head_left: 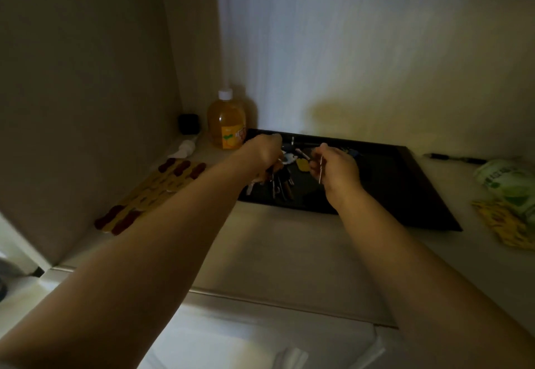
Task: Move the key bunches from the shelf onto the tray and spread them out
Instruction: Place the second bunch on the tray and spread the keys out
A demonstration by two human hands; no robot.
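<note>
Keys are already over the flat black rectangular tray (405, 183), centre of frame, so I judge the move mostly done and the spreading underway. My left hand (262, 151) is curled shut around a dark metal key bunch (278, 183), keys dangling onto the tray's left part. My right hand (333, 166) pinches a thin silver key or ring (320, 170), fingers narrow. A small yellow and white tagged bunch (298, 161) lies between my hands on the tray. No bunches visible on the pale shelf surface (275, 241).
</note>
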